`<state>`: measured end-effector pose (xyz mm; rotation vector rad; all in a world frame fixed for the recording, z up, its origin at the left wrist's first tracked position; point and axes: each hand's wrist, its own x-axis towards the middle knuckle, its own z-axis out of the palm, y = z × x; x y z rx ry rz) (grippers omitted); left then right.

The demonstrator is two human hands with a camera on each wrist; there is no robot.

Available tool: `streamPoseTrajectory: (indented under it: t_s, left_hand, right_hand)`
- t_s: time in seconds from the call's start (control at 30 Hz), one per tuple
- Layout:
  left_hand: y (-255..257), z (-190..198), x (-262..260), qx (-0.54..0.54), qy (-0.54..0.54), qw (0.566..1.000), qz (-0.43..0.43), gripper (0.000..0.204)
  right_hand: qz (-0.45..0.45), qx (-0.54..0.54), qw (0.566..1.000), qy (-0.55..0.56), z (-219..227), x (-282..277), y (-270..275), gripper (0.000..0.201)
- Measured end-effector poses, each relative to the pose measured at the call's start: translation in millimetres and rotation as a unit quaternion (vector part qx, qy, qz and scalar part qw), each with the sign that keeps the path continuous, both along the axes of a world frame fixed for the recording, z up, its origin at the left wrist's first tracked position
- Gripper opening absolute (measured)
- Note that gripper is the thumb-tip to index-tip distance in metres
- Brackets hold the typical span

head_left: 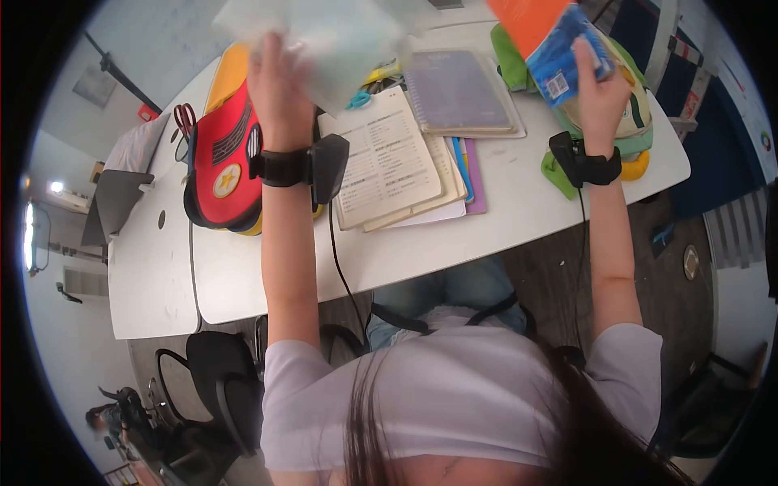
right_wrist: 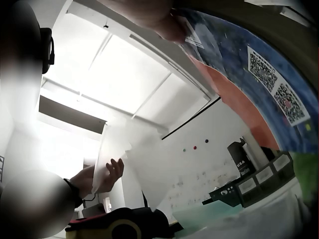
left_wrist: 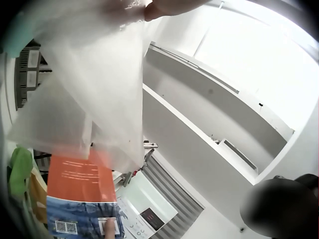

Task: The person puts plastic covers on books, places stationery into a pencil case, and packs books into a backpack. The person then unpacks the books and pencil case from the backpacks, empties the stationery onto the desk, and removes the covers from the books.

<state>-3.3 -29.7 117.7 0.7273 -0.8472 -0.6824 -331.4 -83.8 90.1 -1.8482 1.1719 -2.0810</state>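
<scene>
My left hand (head_left: 279, 93) is raised over the table's far side and grips a translucent plastic sheet (head_left: 344, 49). In the left wrist view the sheet (left_wrist: 104, 84) hangs in loose folds, its lower part overlapping an orange-and-blue book (left_wrist: 79, 181). That book (head_left: 555, 53) is pinched by my right hand (head_left: 604, 109) at its blue end, thumb lying over the cover near a QR code. Seen from the right wrist, the book (right_wrist: 234, 89) tilts away from the thumb, and the fingers of my left hand (right_wrist: 112, 174) curl at the sheet's edge.
A red bag with a star (head_left: 227, 174) lies on the left of the white table (head_left: 519, 178). Printed papers (head_left: 389, 162) and a spiral notebook (head_left: 458, 89) occupy the middle. A green bag (head_left: 636, 121) sits beneath my right hand. Chairs (head_left: 219, 377) stand at lower left.
</scene>
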Motion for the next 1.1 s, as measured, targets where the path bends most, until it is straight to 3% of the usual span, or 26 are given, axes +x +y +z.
streamPoseTrajectory:
  t_s: [0.07,0.1,0.17,0.23,0.37,0.4,0.47,0.5,0.57,0.63,0.67,0.7,0.77,0.9,0.97,1.0,1.07,1.1]
  left_hand:
    - [6,6,3,-0.034,0.009,0.999,0.024,0.026]
    - [6,6,5,-0.034,0.008,0.999,0.024,0.026]
    - [6,7,9,-0.033,0.009,0.999,0.009,0.029]
    - [10,9,4,-0.038,0.008,0.999,0.019,0.029]
    - [11,14,2,-0.043,0.03,0.999,0.011,0.03]
    - [10,15,2,-0.041,0.031,0.999,0.009,0.03]
    - [8,16,2,-0.039,0.036,0.998,-0.039,0.03]
    - [8,16,0,-0.04,0.036,0.998,-0.04,0.03]
    - [9,14,-4,-0.042,0.051,0.988,-0.139,0.028]
    - [8,7,-10,-0.033,0.035,0.992,-0.12,0.027]
    - [6,4,-15,-0.025,0.019,0.994,-0.104,0.027]
    - [5,1,-22,-0.028,0.022,0.994,-0.107,0.027]
    - [4,-7,-37,-0.019,-0.012,0.998,-0.054,0.026]
    - [-12,-23,-69,0.003,-0.003,0.998,-0.058,0.031]
    - [-14,-23,-86,0.017,-0.013,0.997,-0.073,0.032]
    - [-11,-19,-97,0.022,-0.014,0.993,-0.112,0.029]
    - [-12,-20,-102,0.052,-0.023,0.979,-0.196,0.029]
    - [-16,-25,-100,0.053,-0.022,0.98,-0.193,0.029]
  right_hand:
    - [-0.003,0.057,0.987,0.148,8,14,15,0.029]
    - [-0.003,0.057,0.987,0.148,8,24,22,0.029]
    - [0.009,-0.073,0.936,0.345,7,42,30,0.034]
    - [0.054,-0.14,0.899,0.411,-12,54,30,0.043]
    - [0.116,-0.166,0.836,0.51,-28,97,63,0.046]
    - [0.115,-0.163,0.836,0.511,-33,105,72,0.046]
    - [0.208,-0.086,0.77,0.598,-41,114,84,0.051]
    - [0.206,-0.086,0.769,0.598,-37,112,82,0.051]
    - [0.374,0.066,0.761,0.526,-21,102,72,0.047]
    - [0.453,0.291,0.769,0.344,-3,91,61,0.054]
    - [0.441,0.242,0.832,0.233,-4,84,57,0.067]
    - [0.437,0.242,0.834,0.236,-8,83,51,0.067]
    - [0.385,0.058,0.921,0.014,-17,81,38,0.076]
    - [0.43,-0.019,0.901,0.051,-5,68,35,0.077]
    - [0.459,0.099,0.882,-0.035,1,72,45,0.057]
    - [0.459,0.098,0.882,-0.035,4,70,43,0.057]
    - [0.424,0.153,0.888,-0.094,9,57,36,0.042]
    - [0.365,0.118,0.918,-0.098,12,50,30,0.038]
